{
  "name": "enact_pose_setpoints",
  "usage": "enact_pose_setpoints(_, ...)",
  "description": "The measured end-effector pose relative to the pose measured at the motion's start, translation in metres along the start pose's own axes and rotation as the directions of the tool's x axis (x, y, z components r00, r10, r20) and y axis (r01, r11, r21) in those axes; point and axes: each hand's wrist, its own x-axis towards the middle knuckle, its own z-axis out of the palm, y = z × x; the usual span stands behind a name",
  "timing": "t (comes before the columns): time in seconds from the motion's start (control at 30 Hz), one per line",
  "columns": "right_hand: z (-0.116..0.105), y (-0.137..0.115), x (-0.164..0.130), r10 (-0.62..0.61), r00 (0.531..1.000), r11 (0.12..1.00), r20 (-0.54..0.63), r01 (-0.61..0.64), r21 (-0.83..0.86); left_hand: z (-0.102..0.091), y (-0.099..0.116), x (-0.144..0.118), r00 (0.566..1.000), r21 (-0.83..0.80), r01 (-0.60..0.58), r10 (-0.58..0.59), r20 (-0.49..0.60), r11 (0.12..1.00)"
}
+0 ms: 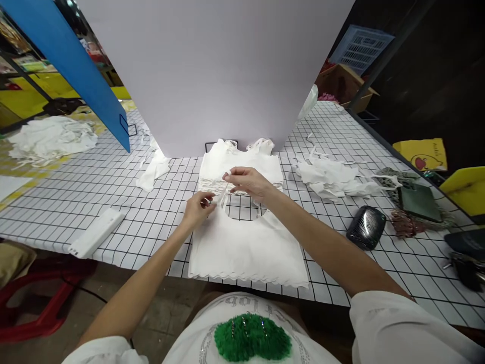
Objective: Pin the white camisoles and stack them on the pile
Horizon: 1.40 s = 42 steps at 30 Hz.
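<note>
Far left, a heap of white cloth (51, 139) lies on the yellow surface, partly cut off by the blue board (71, 65). On the gridded worktop (113, 177) sits a white plastic bar (96, 232), then a crumpled white scrap (153, 169). The left hand (197, 210) pinches a thin strap (223, 199) of the white camisole (246, 247) spread flat at the near edge. The right hand (248, 182), just above, pinches the same strap with a narrow grip; its fingertips partly hide the strap. Behind them, a stack of folded camisoles (242, 164) runs under the white backdrop (227, 71). Further right, loose white pieces (333, 179), a glossy black object (366, 227), hard to identify, and dark clutter cut off at the frame edge.
</note>
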Motion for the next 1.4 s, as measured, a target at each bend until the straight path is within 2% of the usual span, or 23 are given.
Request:
enact_pose_setpoints(0.07,-0.003,-0.005,-0.011,-0.09,0.996,0.989,0.015,0.091,-0.117,-0.011,0.005,-0.007,0.994,-0.083,0.099,-0.096,0.046,0.992)
enact_pose_setpoints(0.13,-0.001,-0.006,-0.025,-0.187,0.981,0.96,0.055,0.195,-0.204,-0.019,0.011,-0.019,0.947,-0.208,0.273,-0.224,0.228,0.939)
enact_pose_setpoints(0.2,0.004,-0.001,-0.042,-0.297,0.948,0.914,0.116,0.317,-0.254,-0.017,0.016,-0.034,0.827,-0.336,0.486,-0.299,0.477,0.807)
enact_pose_setpoints(0.23,0.007,0.003,-0.05,-0.349,0.925,0.882,0.152,0.379,-0.279,-0.014,0.018,-0.04,0.76,-0.389,0.578,-0.299,0.578,0.718)
enact_pose_setpoints(0.27,0.011,0.007,-0.058,-0.398,0.897,0.842,0.191,0.44,-0.312,-0.008,0.019,-0.046,0.708,-0.434,0.648,-0.285,0.646,0.626)
enact_pose_setpoints(0.3,0.015,0.012,-0.066,-0.438,0.868,0.794,0.235,0.496,-0.351,-0.002,0.02,-0.049,0.68,-0.47,0.69,-0.271,0.681,0.551)
enact_pose_setpoints(0.37,0.023,0.022,-0.08,-0.476,0.813,0.69,0.335,0.581,-0.431,0.011,0.019,-0.051,0.69,-0.519,0.701,-0.282,0.667,0.489)
enact_pose_setpoints(0.43,0.031,0.031,-0.094,-0.471,0.766,0.59,0.437,0.642,-0.49,0.02,0.017,-0.047,0.73,-0.545,0.675,-0.342,0.591,0.498)
enact_pose_setpoints(0.53,0.04,0.039,-0.118,-0.382,0.706,0.474,0.596,0.704,-0.529,0.023,0.017,-0.039,0.751,-0.576,0.66,-0.385,0.537,0.484)
enact_pose_setpoints(0.6,0.042,0.041,-0.131,-0.297,0.679,0.46,0.671,0.718,-0.522,0.021,0.018,-0.036,0.747,-0.595,0.664,-0.373,0.551,0.452)
enact_pose_setpoints(0.63,0.041,0.042,-0.134,-0.274,0.696,0.495,0.664,0.694,-0.523,0.019,0.019,-0.035,0.744,-0.599,0.667,-0.365,0.559,0.443)
enact_pose_setpoints(0.67,0.04,0.043,-0.134,-0.268,0.745,0.553,0.611,0.638,-0.536,0.018,0.019,-0.035,0.743,-0.599,0.669,-0.358,0.566,0.44)
enact_pose_setpoints(0.73,0.034,0.047,-0.124,-0.259,0.901,0.697,0.349,0.424,-0.578,0.016,0.018,-0.035,0.747,-0.597,0.663,-0.345,0.569,0.451)
enact_pose_setpoints(0.77,0.031,0.049,-0.114,-0.215,0.958,0.762,0.192,0.287,-0.58,0.016,0.017,-0.035,0.75,-0.595,0.658,-0.341,0.566,0.461)
enact_pose_setpoints(0.8,0.028,0.052,-0.102,-0.145,0.988,0.813,0.06,0.153,-0.562,0.017,0.016,-0.035,0.756,-0.594,0.651,-0.338,0.56,0.473)
enact_pose_setpoints(0.83,0.025,0.055,-0.09,-0.055,0.998,0.849,-0.015,0.039,-0.527,0.017,0.014,-0.035,0.765,-0.595,0.641,-0.334,0.551,0.485)
enact_pose_setpoints(0.9,0.023,0.062,-0.068,0.123,0.992,0.899,-0.034,-0.125,-0.419,0.019,0.011,-0.034,0.783,-0.597,0.617,-0.325,0.53,0.512)
enact_pose_setpoints(1.0,0.028,0.067,-0.054,0.232,0.972,0.929,0.027,-0.213,-0.303,0.021,0.008,-0.032,0.801,-0.587,0.59,-0.309,0.513,0.554)
enact_pose_setpoints(1.1,0.036,0.065,-0.068,0.289,0.946,0.923,0.144,-0.236,-0.303,0.022,0.007,-0.028,0.809,-0.605,0.584,-0.329,0.486,0.541)
enact_pose_setpoints(1.2,0.04,0.054,-0.088,0.361,0.866,0.919,0.347,-0.267,-0.289,0.024,0.007,-0.024,0.805,-0.646,0.591,-0.396,0.441,0.482)
enact_pose_setpoints(1.27,0.04,0.045,-0.095,0.381,0.817,0.922,0.433,-0.301,-0.243,0.024,0.007,-0.022,0.794,-0.658,0.602,-0.422,0.437,0.452)
enact_pose_setpoints(1.3,0.04,0.04,-0.095,0.375,0.813,0.927,0.446,-0.315,-0.205,0.024,0.008,-0.021,0.782,-0.651,0.618,-0.426,0.455,0.44)
enact_pose_setpoints(1.4,0.034,0.033,-0.085,0.325,0.865,0.943,0.382,-0.329,-0.057,0.022,0.007,-0.025,0.703,-0.568,0.711,-0.404,0.585,0.415)
